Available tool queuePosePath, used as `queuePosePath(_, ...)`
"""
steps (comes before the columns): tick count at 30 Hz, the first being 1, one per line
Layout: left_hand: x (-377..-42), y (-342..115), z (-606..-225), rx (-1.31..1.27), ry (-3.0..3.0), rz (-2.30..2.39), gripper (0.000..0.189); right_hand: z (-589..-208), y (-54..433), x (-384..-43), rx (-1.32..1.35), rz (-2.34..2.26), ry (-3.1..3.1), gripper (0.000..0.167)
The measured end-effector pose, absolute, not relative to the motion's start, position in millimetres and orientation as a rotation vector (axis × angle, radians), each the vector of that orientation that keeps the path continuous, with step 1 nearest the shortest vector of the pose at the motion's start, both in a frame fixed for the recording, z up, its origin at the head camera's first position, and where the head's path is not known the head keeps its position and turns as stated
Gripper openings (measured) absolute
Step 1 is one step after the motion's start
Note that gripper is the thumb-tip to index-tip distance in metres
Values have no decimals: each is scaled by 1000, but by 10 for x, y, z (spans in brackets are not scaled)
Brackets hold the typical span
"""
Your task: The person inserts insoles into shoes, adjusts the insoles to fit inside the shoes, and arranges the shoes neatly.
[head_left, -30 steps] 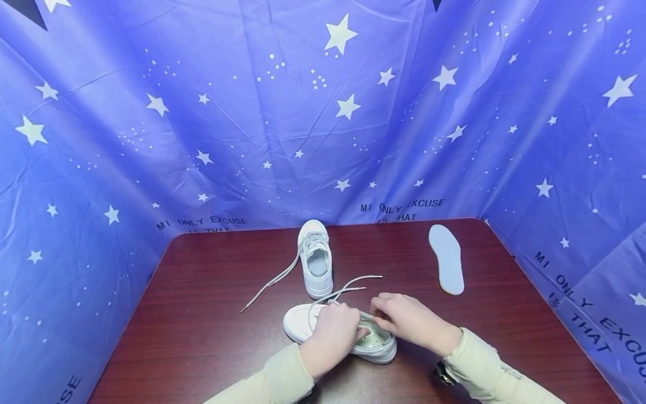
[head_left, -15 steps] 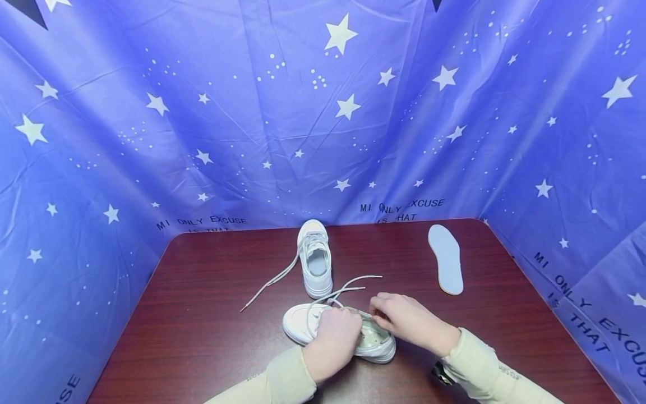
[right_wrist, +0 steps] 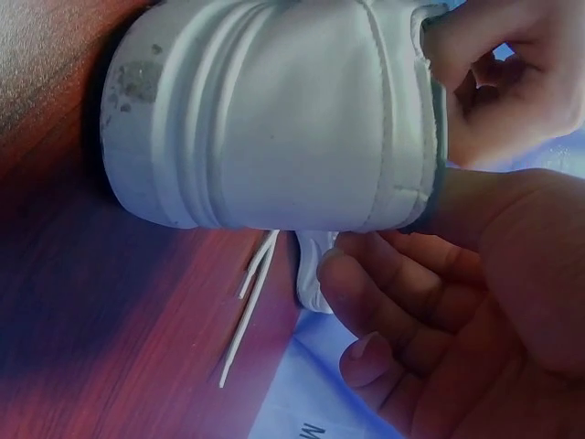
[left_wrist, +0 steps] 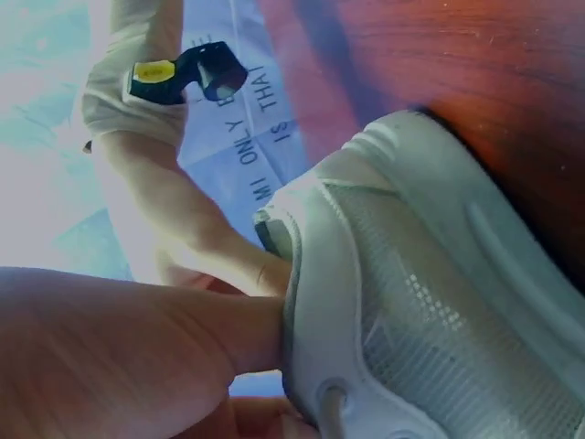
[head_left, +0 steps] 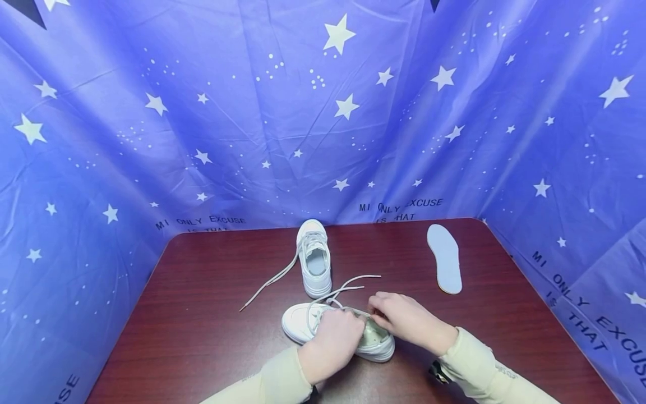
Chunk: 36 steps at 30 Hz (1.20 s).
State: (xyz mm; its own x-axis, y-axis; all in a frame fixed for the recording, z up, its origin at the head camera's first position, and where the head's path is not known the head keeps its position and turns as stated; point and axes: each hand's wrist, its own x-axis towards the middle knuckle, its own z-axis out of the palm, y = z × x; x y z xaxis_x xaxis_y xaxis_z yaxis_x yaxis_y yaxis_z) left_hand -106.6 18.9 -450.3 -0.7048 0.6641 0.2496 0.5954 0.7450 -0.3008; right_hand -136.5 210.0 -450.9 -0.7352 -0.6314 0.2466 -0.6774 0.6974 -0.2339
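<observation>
A white lace-up sneaker (head_left: 298, 322) lies at the front of the table, toe to the left. My left hand (head_left: 337, 336) grips it at the tongue, with the thumb inside the opening in the left wrist view; the fingertips are hidden. At the collar near the heel, my right hand (head_left: 411, 321) pinches the far side. In the right wrist view its thumb goes into the sneaker (right_wrist: 283, 128), and its fingers (right_wrist: 366, 283) lie curled along the outside. A shiny, pale greenish inside (head_left: 375, 335) shows between the hands.
Behind stands the second white sneaker (head_left: 316, 287), toe away, with its laces (head_left: 272, 280) trailing left. A loose white insole (head_left: 446, 261) lies at the back right of the dark red table (head_left: 212, 292). A starry blue curtain (head_left: 242, 140) surrounds the table.
My left hand has shifted slightly right and its thumb has gone out of sight inside the sneaker. The right hand keeps its place at the collar.
</observation>
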Motion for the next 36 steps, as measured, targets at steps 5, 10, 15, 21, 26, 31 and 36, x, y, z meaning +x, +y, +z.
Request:
queuePosePath(5, -1094, 156, -4430, -1026, -2614, 362, 8, -4515, 2097, -1349, 1046, 479, -2780, 22)
queuePosePath(10, -1119, 132, -4405, -1045, -2616, 433, 6, -4513, 2091, -1348, 1066, 480, -2750, 23)
queuePosePath(15, -1139, 133, -4411, -1038, -2667, 357, 14, -4506, 2086, -1345, 1065, 481, -2761, 22)
queuePosePath(21, -1160, 138, -4466, -965, -2622, 200, 22, -4507, 2088, -1342, 1059, 484, -2769, 22)
queuePosePath(26, -1155, 143, -4454, -977, -2664, 203, 17, -4523, 2097, -1339, 1059, 480, -2749, 23)
queuePosePath(31, -1143, 127, -4431, -1002, -2644, 271, 9, -4547, 2102, -1336, 1053, 477, -2742, 23)
queuePosePath(36, -1139, 105, -4404, -1035, -2646, 258, 9, -4539, 2109, -1328, 1049, 480, -2746, 23)
